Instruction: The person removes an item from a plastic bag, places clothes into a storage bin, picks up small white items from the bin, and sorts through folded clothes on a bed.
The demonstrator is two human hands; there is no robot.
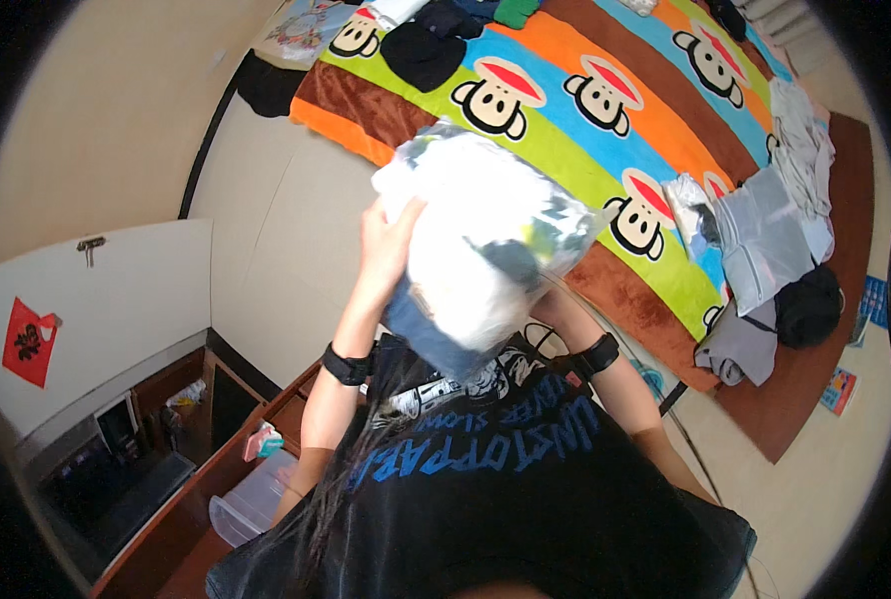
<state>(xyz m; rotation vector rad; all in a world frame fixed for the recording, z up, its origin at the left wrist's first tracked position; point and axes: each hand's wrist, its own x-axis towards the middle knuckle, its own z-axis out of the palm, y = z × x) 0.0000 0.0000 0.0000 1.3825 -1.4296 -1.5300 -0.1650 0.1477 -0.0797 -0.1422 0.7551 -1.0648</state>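
In front of my chest is a clear plastic bag of folded clothes (465, 230), mostly white with patches of dark green and yellow. Dark blue cloth (431, 334) shows along its lower side; whether it lies inside the bag or beneath it I cannot tell. My left hand (388, 240) grips the bag's left side, thumb on top and fingers behind. My right hand (553, 307) holds the lower right side from below, its fingers mostly hidden by the bag.
Ahead is a bed with a striped monkey-print blanket (565, 60). Dark clothes (426, 55) lie at its far left; a zip bag (765, 235), grey garments (740, 349) and a black bundle (808, 307) at its right. A drawer (196, 499) holding a clear plastic box (256, 499) is near left.
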